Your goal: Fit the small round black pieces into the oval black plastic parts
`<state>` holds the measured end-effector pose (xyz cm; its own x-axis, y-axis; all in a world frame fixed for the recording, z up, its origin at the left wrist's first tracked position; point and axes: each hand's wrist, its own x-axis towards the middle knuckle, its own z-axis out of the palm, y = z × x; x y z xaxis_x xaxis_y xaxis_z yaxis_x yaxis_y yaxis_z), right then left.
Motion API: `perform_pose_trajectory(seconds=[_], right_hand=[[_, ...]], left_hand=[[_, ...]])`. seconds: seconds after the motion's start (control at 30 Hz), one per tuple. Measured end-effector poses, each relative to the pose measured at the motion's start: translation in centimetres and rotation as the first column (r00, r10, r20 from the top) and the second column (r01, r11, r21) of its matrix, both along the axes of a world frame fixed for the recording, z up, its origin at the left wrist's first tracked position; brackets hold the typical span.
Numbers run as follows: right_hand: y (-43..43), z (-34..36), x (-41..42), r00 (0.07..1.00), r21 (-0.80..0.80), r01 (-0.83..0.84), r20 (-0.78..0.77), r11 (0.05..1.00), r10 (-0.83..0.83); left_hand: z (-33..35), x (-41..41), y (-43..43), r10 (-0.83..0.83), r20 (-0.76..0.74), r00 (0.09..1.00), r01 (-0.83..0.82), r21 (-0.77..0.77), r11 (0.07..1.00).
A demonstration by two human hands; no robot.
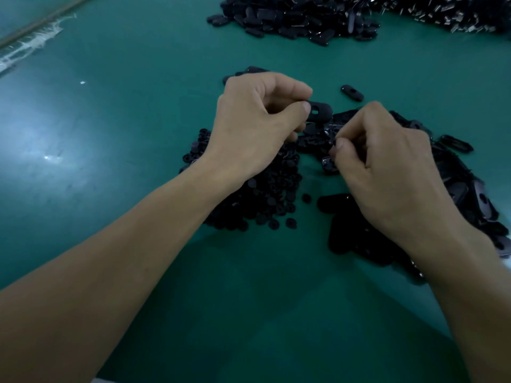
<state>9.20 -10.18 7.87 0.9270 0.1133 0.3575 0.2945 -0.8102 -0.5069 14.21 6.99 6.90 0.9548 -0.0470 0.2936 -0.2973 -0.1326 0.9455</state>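
Readable text: none in this view.
oval black plastic parts (290,23): dark and blurred; no lettering, number or brand mark can be made out.
desk (124,120): plain green surface; no legible print, label or sign.
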Motion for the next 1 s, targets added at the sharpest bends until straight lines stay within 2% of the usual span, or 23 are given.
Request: perform_pose_trajectory(seconds=[0.13, 0.27, 0.4, 0.53, 0.6, 0.7, 0.77, 1.0], right_hand=[[-0.4, 0.0, 0.0, 0.999, 0.033, -0.015, 0.044, 0.999, 0.014], [-0.6, -0.1, 0.3, 0.992, -0.062, -0.016, 0.122, 0.998, 0.023], [-0.9, -0.4, 0.3, 0.996, 0.138, -0.013, 0.087, 0.990, 0.001], [-0.6, -0.2, 0.4, 0.981, 0.249, -0.016, 0.190, 0.968, -0.033], [-0.7, 0.1, 0.6, 0.981, 0.363, -0.029, 0.189, 0.931, -0.044], [-0.6, 0.4, 0.6, 0.994, 0.525, -0.042, 0.109, 0.850, -0.018], [-0.4, 0.3, 0.5, 0.997, 0.555, -0.043, 0.072, 0.830, 0.004], [-0.1, 0.2, 0.4, 0.998, 0.506, -0.016, 0.053, 0.862, -0.013]], left_hand=[[0.0, -0.1, 0.0, -0.007, -0.004, 1.000, 0.008, 0.020, 1.000], [0.0, -0.3, 0.0, -0.003, -0.010, 1.000, 0.004, 0.042, 0.999], [-0.1, -0.4, 0.0, 0.004, -0.002, 1.000, -0.004, 0.084, 0.996], [-0.1, -0.5, 0.1, 0.012, 0.031, 0.999, -0.016, 0.133, 0.991], [-0.1, -0.6, -0.1, 0.002, 0.048, 0.999, -0.009, 0.153, 0.988], [0.0, -0.8, -0.3, -0.028, 0.058, 0.998, 0.018, 0.161, 0.987], [0.0, -0.9, -0.4, -0.047, 0.062, 0.997, 0.037, 0.153, 0.988], [0.1, -1.3, -0.6, -0.103, 0.086, 0.991, 0.092, 0.128, 0.988]])
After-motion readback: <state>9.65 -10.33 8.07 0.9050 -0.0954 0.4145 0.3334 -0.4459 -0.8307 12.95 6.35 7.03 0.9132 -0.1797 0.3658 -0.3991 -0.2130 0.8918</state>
